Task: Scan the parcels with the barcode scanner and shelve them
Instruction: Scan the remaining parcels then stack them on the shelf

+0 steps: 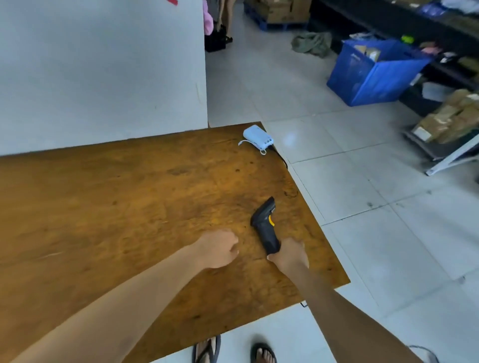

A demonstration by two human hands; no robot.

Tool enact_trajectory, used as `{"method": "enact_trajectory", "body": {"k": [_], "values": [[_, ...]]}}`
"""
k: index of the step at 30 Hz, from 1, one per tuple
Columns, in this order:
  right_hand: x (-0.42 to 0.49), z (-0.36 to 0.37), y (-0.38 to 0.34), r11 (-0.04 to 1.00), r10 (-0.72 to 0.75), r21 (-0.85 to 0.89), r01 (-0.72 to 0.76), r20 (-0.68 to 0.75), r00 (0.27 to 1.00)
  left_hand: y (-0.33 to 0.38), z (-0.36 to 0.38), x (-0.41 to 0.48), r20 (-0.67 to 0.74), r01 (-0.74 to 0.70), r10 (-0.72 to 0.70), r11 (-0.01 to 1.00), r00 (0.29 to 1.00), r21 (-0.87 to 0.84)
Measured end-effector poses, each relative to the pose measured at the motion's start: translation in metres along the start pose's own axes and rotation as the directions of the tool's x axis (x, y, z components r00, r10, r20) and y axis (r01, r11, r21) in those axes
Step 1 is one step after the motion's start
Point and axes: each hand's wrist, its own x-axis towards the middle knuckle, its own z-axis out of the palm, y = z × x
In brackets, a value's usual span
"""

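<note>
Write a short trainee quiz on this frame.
1. True or false: the right hand grips the barcode scanner by its handle.
2. What lies at the far right corner of the wooden table? A) white power bank B) tape roll C) notebook
3. Fill in: the crate on the floor holding parcels is ___.
Key: 1 true; 2 A; 3 blue.

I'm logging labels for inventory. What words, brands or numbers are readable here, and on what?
No text is legible.
Red mark on the white board: cut off at the frame edge.
Blue crate: faint print, blurred.
Parcel label: too blurred.
On the barcode scanner and power bank: no text visible.
</note>
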Motion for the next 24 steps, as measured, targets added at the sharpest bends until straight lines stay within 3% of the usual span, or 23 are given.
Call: {"method": "enact_trajectory", "body": {"k": [4,16,24], "values": [[-0.006,0.017,-0.008,0.997,-0.032,-0.077,0.030,-0.017,0.999,0.001,0.009,0.014,-0.043,-0.030,0.030,1.000,0.999,0.001],[-0.002,0.026,-0.031,0.977,-0.209,-0.032,0.211,0.045,0.977,-0.014,0.034,0.027,-0.051,-0.019,0.016,0.998,0.999,-0.057],[0.003,0.029,-0.031,0.974,-0.219,0.088,0.209,0.117,0.969,0.001,0.033,0.034,-0.020,0.093,-0.094,0.994,0.995,-0.058]]}}
